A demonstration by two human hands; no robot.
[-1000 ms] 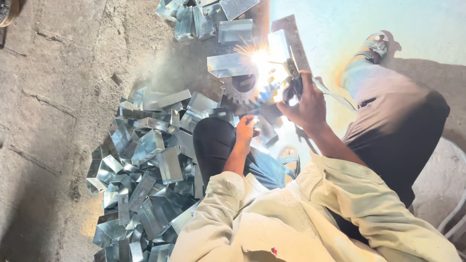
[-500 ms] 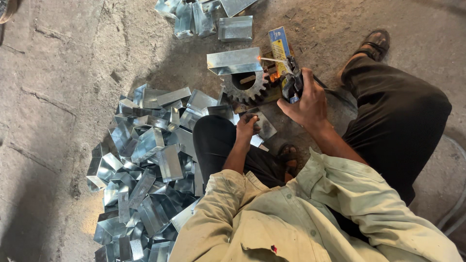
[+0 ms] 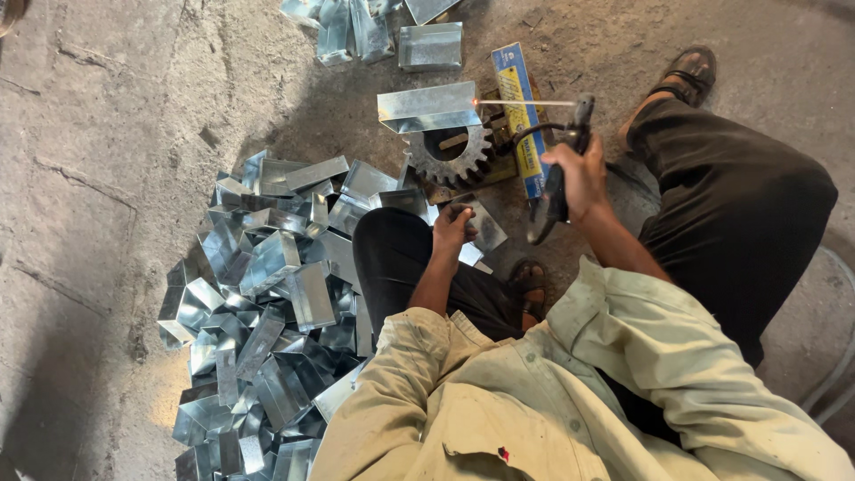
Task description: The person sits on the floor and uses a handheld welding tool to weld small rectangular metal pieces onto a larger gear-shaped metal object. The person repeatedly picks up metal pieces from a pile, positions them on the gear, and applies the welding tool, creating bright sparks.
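Note:
My right hand (image 3: 581,175) grips a black welding electrode holder (image 3: 554,191). Its thin rod (image 3: 525,102) points left and its tip glows orange just off a folded sheet-metal piece (image 3: 427,107). That piece lies on a rusty steel gear (image 3: 450,158) on the ground. My left hand (image 3: 452,224) rests by my knee, fingers curled on a small flat metal piece (image 3: 488,224). I squat in dark trousers and a pale shirt.
A big heap of shiny folded metal pieces (image 3: 267,294) lies at my left. More of them (image 3: 374,27) sit beyond the gear. A long blue box (image 3: 517,116) lies beside the gear. My sandalled feet (image 3: 686,71) stand on cracked concrete.
The bright welding flare of a second ago is out. My right hand has drawn the holder back to the right, so the rod tip is off the folded piece. The left hand stayed put.

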